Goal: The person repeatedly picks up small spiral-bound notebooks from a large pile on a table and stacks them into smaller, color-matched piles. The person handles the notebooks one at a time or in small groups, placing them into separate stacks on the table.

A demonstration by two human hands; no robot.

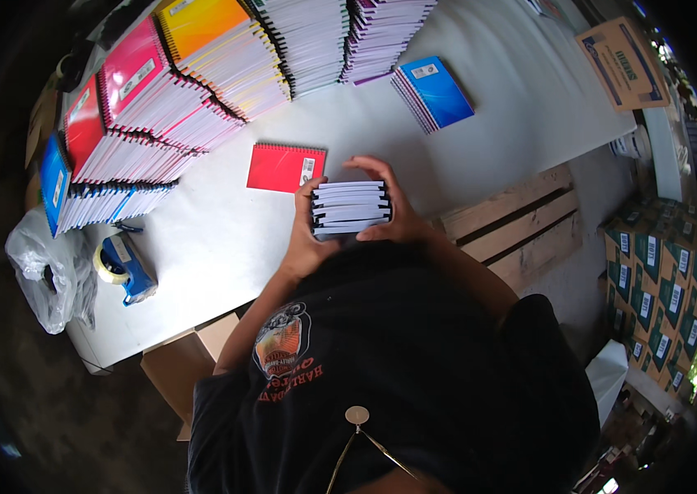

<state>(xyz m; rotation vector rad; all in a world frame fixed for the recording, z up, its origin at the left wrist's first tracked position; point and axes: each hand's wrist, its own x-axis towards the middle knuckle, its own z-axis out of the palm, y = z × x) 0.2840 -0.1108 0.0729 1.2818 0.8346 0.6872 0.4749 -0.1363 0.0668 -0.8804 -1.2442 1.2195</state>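
Between my two hands is a stack of spiral notebooks (351, 206), its white page edges facing up toward me. My left hand (309, 226) grips the stack's left end, thumb along the near side. At the right end, my right hand (389, 206) holds it with the thumb at the near corner and the fingers curved over the far side. Just beyond my left hand lies a red spiral notebook (278, 167) flat on the white table (208, 239). Farther off to the right is a small stack of blue spiral notebooks (435, 92).
Tall rows of notebooks (175, 107) in several colours line the table's far left. A blue tape dispenser (130, 265) and a clear plastic bag (48, 272) are at the left edge. A cardboard box (624, 64), a wooden pallet (521, 218) and stacked cartons (661, 288) stand right.
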